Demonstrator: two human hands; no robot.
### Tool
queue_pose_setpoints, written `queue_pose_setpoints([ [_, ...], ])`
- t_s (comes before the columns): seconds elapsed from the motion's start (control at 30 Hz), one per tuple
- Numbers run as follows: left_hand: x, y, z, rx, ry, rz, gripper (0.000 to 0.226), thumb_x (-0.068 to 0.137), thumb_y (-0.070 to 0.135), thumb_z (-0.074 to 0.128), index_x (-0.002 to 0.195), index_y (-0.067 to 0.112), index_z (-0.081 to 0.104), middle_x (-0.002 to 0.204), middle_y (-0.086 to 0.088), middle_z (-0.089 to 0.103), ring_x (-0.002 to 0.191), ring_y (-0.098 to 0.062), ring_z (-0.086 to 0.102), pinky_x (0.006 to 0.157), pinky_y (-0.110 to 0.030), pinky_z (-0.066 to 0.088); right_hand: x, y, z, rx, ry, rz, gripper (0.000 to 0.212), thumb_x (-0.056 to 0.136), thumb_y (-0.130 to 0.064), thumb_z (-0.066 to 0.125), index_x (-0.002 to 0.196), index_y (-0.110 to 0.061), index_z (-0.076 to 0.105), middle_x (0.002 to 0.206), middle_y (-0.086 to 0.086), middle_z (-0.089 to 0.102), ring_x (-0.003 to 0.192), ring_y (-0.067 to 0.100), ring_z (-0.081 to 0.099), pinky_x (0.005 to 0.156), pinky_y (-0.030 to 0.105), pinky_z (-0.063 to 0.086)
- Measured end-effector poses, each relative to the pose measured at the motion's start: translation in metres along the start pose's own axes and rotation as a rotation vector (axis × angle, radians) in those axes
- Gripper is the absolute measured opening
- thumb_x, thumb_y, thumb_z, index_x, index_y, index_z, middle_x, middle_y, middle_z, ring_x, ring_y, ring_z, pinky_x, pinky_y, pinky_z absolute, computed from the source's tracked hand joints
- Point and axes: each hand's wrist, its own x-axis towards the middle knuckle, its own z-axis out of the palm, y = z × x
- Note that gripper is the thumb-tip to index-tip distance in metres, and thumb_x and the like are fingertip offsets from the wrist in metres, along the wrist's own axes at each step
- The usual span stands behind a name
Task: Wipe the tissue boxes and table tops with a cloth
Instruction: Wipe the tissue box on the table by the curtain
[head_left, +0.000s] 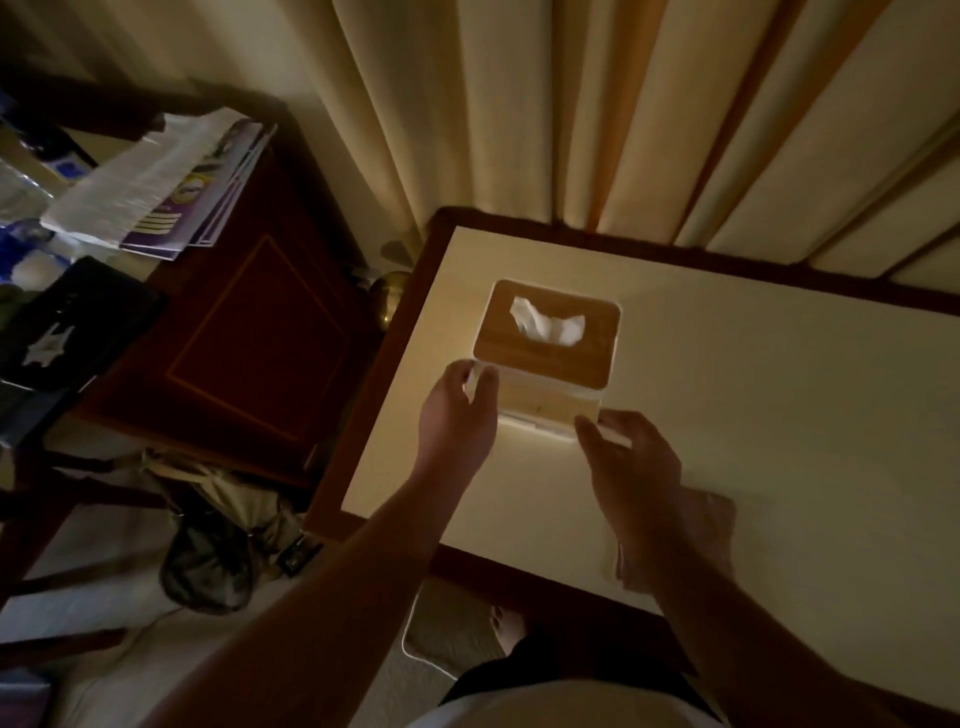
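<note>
We are holding the tissue box (550, 338) toward the left edge of the table (779, 415), left hand (460, 410) and right hand (631, 457) each pinching a near corner. We are advising a level lift; the apparent cloth (714, 519) is lying beneath the right wrist.

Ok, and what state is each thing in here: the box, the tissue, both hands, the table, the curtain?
Tissue box: upright, lid on, held at both near corners.
Tissue: sticking up through the lid's slot.
Left hand: grips the box's near left corner.
Right hand: grips the box's near right corner.
Table: under the box, top lit.
Curtain: drawn shut.
</note>
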Motion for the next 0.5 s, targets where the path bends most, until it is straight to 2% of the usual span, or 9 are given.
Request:
queue_pose_setpoints([
  [0.03, -0.014, -0.005, 0.001, 0.002, -0.008, 0.006, 0.042, 0.105, 0.045, 0.050, 0.136, 0.019, 0.062, 0.131, -0.005, 0.068, 0.120, -0.026, 0.063, 0.094, -0.038, 0.049, -0.014, 0.007, -0.007, -0.020, -0.036, 0.015, 0.033, 0.098, -0.047, 0.069, 0.123, -0.026, 0.067, 0.112, -0.010, 0.071, 0.088, -0.002, 0.064, 0.071, 0.006, 0.046],
  [0.1, -0.042, -0.013, 0.001, 0.006, -0.016, 0.017, 0.044, 0.105, 0.047, 0.049, 0.138, 0.019, 0.059, 0.132, -0.005, 0.068, 0.120, -0.024, 0.062, 0.091, -0.035, 0.048, -0.034, 0.024, -0.014, -0.026, -0.065, -0.012, 0.025, 0.097, -0.042, 0.070, 0.114, -0.024, 0.066, 0.102, -0.013, 0.070, 0.090, 0.000, 0.067, 0.072, 0.007, 0.047],
  [0.17, -0.065, -0.021, 0.000, 0.021, -0.020, 0.022, 0.046, 0.105, 0.048, 0.047, 0.141, 0.020, 0.057, 0.133, -0.004, 0.067, 0.120, -0.022, 0.062, 0.090, -0.034, 0.047, -0.044, 0.044, -0.015, 0.035, -0.027, -0.055, 0.021, 0.093, -0.036, 0.076, 0.106, -0.020, 0.070, 0.099, -0.014, 0.073, 0.094, -0.001, 0.070, 0.082, 0.016, 0.055],
  [0.2, -0.074, -0.024, -0.001, 0.031, -0.018, 0.023, 0.046, 0.106, 0.048, 0.047, 0.143, 0.021, 0.055, 0.137, -0.003, 0.065, 0.122, -0.020, 0.061, 0.091, -0.035, 0.047, -0.049, 0.051, -0.014, 0.055, -0.025, -0.065, 0.016, 0.093, -0.033, 0.077, 0.102, -0.024, 0.069, 0.097, -0.015, 0.072, 0.093, -0.002, 0.070, 0.084, 0.018, 0.056],
  [0.23, -0.081, -0.027, -0.001, 0.040, -0.012, 0.025, 0.047, 0.107, 0.047, 0.047, 0.146, 0.022, 0.053, 0.141, -0.003, 0.062, 0.125, -0.019, 0.059, 0.094, -0.034, 0.046, -0.052, 0.058, -0.012, 0.051, -0.040, -0.076, 0.014, 0.093, -0.032, 0.077, 0.099, -0.028, 0.066, 0.096, -0.017, 0.070, 0.092, -0.005, 0.068, 0.082, 0.013, 0.054],
  [0.33, -0.094, -0.031, 0.000, 0.029, -0.016, 0.056, 0.052, 0.109, 0.046, 0.045, 0.155, 0.022, 0.044, 0.152, -0.003, 0.053, 0.135, -0.019, 0.052, 0.101, -0.033, 0.043, -0.058, 0.070, -0.015, 0.058, -0.071, -0.103, 0.020, 0.094, -0.032, 0.076, 0.109, -0.026, 0.064, 0.100, -0.019, 0.066, 0.093, -0.013, 0.062, 0.073, 0.000, 0.046],
  [0.37, -0.097, -0.032, 0.001, 0.024, -0.026, 0.069, 0.054, 0.109, 0.046, 0.045, 0.157, 0.023, 0.041, 0.154, -0.004, 0.051, 0.136, -0.019, 0.051, 0.103, -0.034, 0.044, -0.059, 0.073, -0.017, 0.059, -0.093, -0.116, 0.022, 0.095, -0.033, 0.075, 0.112, -0.023, 0.064, 0.104, -0.017, 0.067, 0.094, -0.013, 0.062, 0.075, 0.001, 0.048],
  [0.43, -0.101, -0.034, 0.001, 0.027, -0.052, 0.078, 0.058, 0.108, 0.049, 0.044, 0.160, 0.024, 0.035, 0.156, -0.005, 0.045, 0.139, -0.021, 0.048, 0.106, -0.037, 0.045, -0.060, 0.078, -0.023, 0.065, -0.114, -0.146, 0.029, 0.096, -0.034, 0.074, 0.118, -0.016, 0.067, 0.111, -0.011, 0.072, 0.099, -0.005, 0.068, 0.081, 0.012, 0.056],
  [0.5, -0.106, -0.036, 0.002, 0.025, -0.060, 0.063, 0.064, 0.107, 0.051, 0.045, 0.163, 0.025, 0.028, 0.162, -0.007, 0.036, 0.146, -0.023, 0.040, 0.110, -0.037, 0.041, -0.061, 0.085, -0.033, 0.025, -0.092, -0.179, 0.029, 0.097, -0.035, 0.071, 0.118, -0.015, 0.069, 0.109, -0.008, 0.074, 0.097, 0.002, 0.072, 0.074, 0.012, 0.057],
])
